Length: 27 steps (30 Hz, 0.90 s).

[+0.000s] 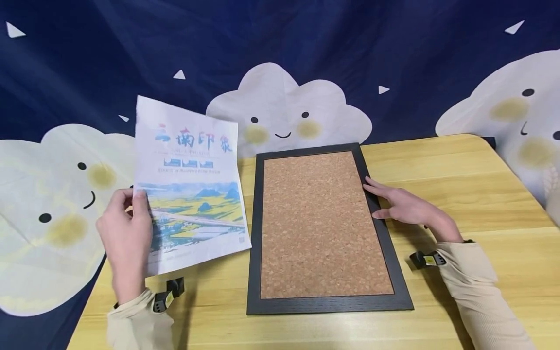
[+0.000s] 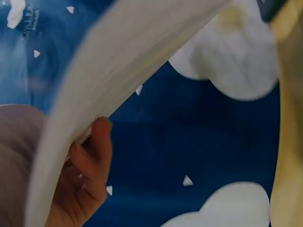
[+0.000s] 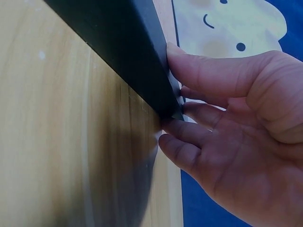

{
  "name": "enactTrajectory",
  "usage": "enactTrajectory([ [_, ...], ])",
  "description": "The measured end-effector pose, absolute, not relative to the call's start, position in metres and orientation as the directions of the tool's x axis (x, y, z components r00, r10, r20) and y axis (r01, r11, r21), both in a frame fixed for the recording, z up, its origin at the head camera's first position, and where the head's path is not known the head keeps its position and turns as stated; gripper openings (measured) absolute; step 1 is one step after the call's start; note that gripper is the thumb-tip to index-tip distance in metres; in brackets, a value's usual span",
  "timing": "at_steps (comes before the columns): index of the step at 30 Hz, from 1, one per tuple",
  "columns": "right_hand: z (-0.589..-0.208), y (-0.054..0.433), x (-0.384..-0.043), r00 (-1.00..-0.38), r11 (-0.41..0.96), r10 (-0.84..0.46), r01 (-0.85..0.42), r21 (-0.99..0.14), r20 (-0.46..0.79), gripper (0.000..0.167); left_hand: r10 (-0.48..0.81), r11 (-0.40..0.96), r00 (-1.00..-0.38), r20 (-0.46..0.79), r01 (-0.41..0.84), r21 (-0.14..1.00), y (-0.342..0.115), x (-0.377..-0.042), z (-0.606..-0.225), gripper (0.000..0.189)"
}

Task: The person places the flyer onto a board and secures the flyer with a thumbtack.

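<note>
Left hand (image 1: 127, 231) has a printed poster (image 1: 197, 199) pinched by its left edge, thumb in front, left of centre in the picture. Black frame (image 1: 328, 305) lies mid-picture on the wooden table (image 1: 459, 180), cork panel (image 1: 323, 228) sitting inside it. Right hand (image 1: 407, 205), right of centre, just touches the frame's right edge, thumb and fingers apart.
</note>
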State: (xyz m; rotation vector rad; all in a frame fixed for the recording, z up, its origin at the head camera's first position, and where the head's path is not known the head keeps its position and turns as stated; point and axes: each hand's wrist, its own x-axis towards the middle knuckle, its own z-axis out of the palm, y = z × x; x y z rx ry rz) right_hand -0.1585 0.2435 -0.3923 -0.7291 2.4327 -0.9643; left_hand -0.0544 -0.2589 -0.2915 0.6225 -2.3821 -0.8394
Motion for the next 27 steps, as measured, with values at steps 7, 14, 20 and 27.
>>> enactTrajectory([
  [7, -0.395, 0.242, -0.16, -0.771, 0.617, -0.607, -0.303, -0.726, -0.194, 0.076, -0.626, 0.535, -0.688, 0.367, -0.037, 0.844, -0.231, -0.06, -0.283, 0.019],
  [14, -0.394, 0.241, -0.16, -0.769, 0.619, -0.611, -0.32, -0.717, -0.185, 0.075, -0.615, 0.331, -0.723, 0.314, 0.125, 0.935, -0.203, -0.068, -0.286, 0.015],
  [20, -0.394, 0.242, -0.158, -0.774, 0.623, -0.606, -0.318, -0.715, -0.184, 0.075, -0.481, 0.232, -0.822, 0.305, 0.216, 0.948, -0.176, -0.073, -0.298, 0.03],
  [27, -0.395, 0.241, -0.158, -0.778, 0.617, -0.6, -0.303, -0.726, -0.185, 0.076, -0.319, 0.265, -0.881, 0.349, 0.271, 0.926, -0.14, -0.073, -0.318, 0.039],
])
